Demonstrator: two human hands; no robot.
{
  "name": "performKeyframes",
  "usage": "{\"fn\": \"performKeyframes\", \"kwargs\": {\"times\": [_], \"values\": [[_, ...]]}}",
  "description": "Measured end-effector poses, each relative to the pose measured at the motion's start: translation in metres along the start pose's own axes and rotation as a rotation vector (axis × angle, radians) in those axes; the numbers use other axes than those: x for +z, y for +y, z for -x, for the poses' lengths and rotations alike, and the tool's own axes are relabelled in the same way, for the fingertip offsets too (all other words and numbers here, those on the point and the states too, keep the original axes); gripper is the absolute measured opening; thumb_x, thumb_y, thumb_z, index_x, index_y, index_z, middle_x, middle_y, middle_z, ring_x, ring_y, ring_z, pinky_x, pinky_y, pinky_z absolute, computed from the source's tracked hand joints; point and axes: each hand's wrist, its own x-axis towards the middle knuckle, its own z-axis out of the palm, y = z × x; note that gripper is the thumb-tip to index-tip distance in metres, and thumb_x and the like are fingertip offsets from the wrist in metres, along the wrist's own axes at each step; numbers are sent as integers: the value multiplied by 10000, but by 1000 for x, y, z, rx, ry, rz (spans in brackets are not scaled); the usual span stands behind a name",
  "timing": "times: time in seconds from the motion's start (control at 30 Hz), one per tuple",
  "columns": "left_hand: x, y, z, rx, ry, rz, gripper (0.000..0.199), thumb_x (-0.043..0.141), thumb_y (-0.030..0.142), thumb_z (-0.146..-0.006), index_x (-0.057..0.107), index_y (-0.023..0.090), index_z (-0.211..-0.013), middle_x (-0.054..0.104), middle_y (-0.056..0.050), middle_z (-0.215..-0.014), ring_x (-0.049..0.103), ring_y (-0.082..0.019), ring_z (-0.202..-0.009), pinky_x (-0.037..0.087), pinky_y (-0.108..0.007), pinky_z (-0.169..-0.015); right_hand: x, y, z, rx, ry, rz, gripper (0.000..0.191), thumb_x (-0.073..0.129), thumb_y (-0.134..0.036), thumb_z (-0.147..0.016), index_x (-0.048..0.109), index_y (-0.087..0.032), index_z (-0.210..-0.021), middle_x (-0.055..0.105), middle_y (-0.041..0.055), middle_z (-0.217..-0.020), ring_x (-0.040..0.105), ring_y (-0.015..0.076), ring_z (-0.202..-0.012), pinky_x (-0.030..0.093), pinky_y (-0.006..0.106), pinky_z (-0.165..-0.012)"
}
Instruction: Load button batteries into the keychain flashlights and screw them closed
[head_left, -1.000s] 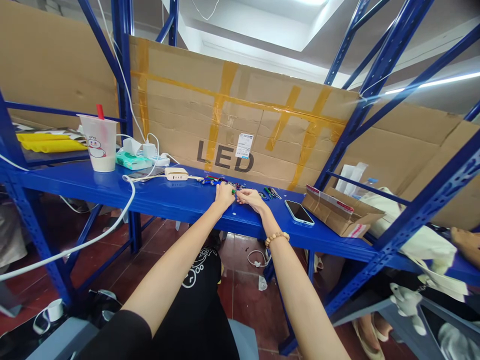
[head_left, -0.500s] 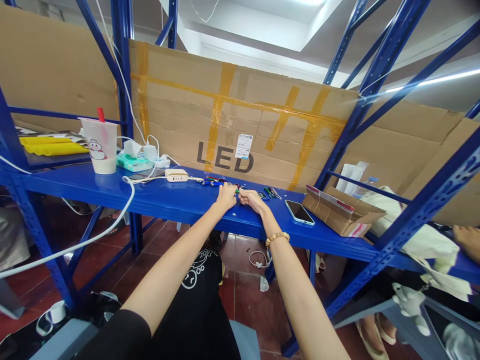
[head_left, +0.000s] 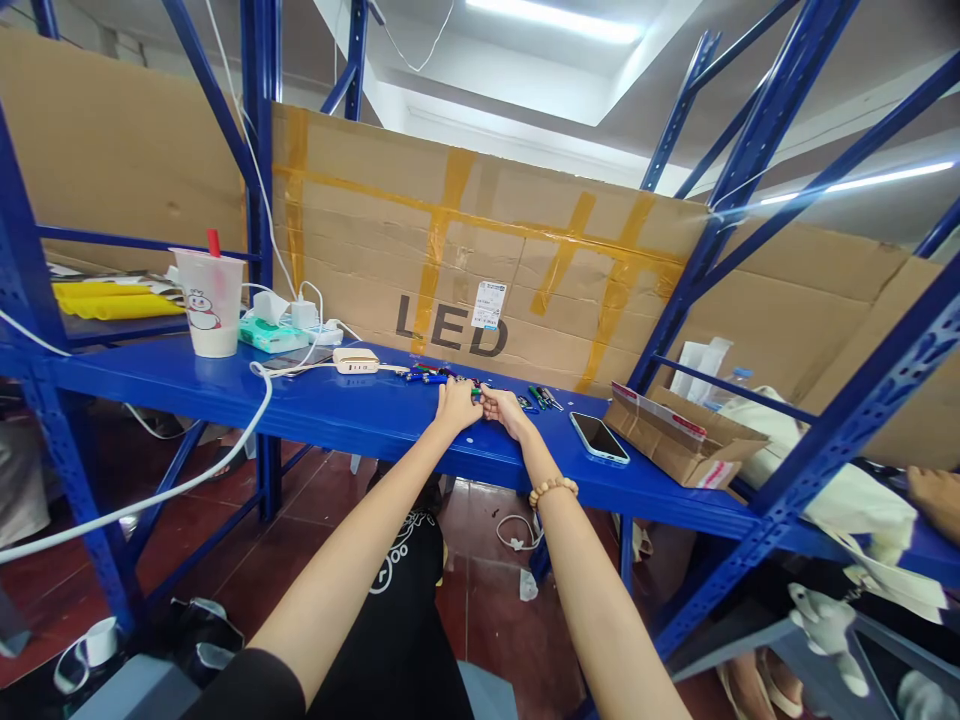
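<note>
My left hand (head_left: 457, 406) and my right hand (head_left: 505, 408) rest on the blue steel shelf (head_left: 315, 395), fingertips almost meeting. Between them sits a small green-tipped item (head_left: 476, 394), held at least by my right fingers. Whether my left fingers grip it, I cannot tell. A row of small coloured sticks or pens (head_left: 426, 377) lies just left of my left hand. Several small tools with green handles (head_left: 540, 399) lie right of my right hand. A wooden bead bracelet (head_left: 553, 489) circles my right wrist.
A phone (head_left: 598, 437) and an open cardboard box (head_left: 679, 440) stand to the right. A power bank (head_left: 355, 361), tissue pack (head_left: 271, 335) and plastic cup (head_left: 209, 315) stand to the left, with white cables. A co-worker's hand (head_left: 934, 490) shows at the right edge.
The view has tilted up slightly, so the shelf sits lower in the picture. My hands remain together at about the same spot, with the left one slightly closer to the right.
</note>
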Motion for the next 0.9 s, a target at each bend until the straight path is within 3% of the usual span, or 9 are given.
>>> {"fn": "performKeyframes", "kwargs": {"times": [0.1, 0.2, 0.3, 0.43, 0.53, 0.67, 0.8, 0.9], "values": [[-1, -1, -1, 2, -5, 72, 144, 487, 294, -791, 557, 183, -853, 616, -69, -959, 454, -252, -1017, 340, -374, -884, 0, -1, 2, -20, 19, -9, 380, 677, -513, -620, 535, -162, -593, 472, -52, -457, 447, 69, -408, 375, 211, -453], [-3, -2, -1, 11, -12, 148, 211, 381, 346, -846, 547, 239, -921, 619, -14, -995, 454, -224, -1028, 334, -366, -896, 0, -1, 3, -28, 4, 2, 351, 620, -480, -719, 531, -153, -628, 443, -67, -465, 437, 61, -411, 382, 204, -452], [-5, -3, -1, 17, -16, 203, 271, 311, 399, -879, 550, 288, -944, 627, 30, -1003, 456, -204, -1040, 312, -371, -923, -1, 0, 3, -19, -15, 29, 273, 520, -377, -849, 555, -123, -756, 511, -47, -589, 470, 56, -469, 417, 199, -475], [-4, -4, -3, -7, -12, 235, 270, 326, 407, -885, 568, 291, -916, 633, 46, -1011, 463, -202, -1044, 302, -370, -931, -1, 1, 2, -7, -17, 58, 226, 486, -327, -881, 562, -115, -859, 563, -17, -714, 520, 66, -546, 453, 210, -509], [-3, -5, -5, -35, -12, 246, 271, 323, 389, -896, 575, 292, -906, 635, 51, -1017, 474, -195, -1039, 312, -364, -922, 0, 0, 3, -18, -8, 60, 292, 523, -394, -843, 548, -125, -732, 511, -47, -585, 475, 56, -467, 420, 199, -471], [-2, -5, -6, -71, -14, 251, 288, 321, 383, -908, 582, 261, -930, 632, 21, -1009, 482, -192, -1043, 329, -377, -913, 2, -2, 5, -53, 9, 59, 448, 635, -583, -634, 491, -165, -566, 425, -60, -462, 436, 61, -403, 375, 202, -421], [-3, -6, -6, -119, -7, 245, 312, 380, 393, -898, 577, 169, -989, 598, -51, -1031, 503, -199, -1031, 353, -420, -906, 3, -1, 5, -106, 58, 91, 489, 616, -650, -577, 527, -169, -577, 428, -49, -452, 429, 67, -392, 361, 207, -398], [-2, -8, -8, -183, 7, 231, 317, 429, 393, -882, 561, 149, -1035, 572, -73, -1076, 509, -208, -1035, 369, -440, -907, 1, 0, 3, -183, 150, 137, 452, 641, -609, -572, 595, -171, -675, 493, -37, -497, 421, 65, -397, 347, 206, -385]]}}
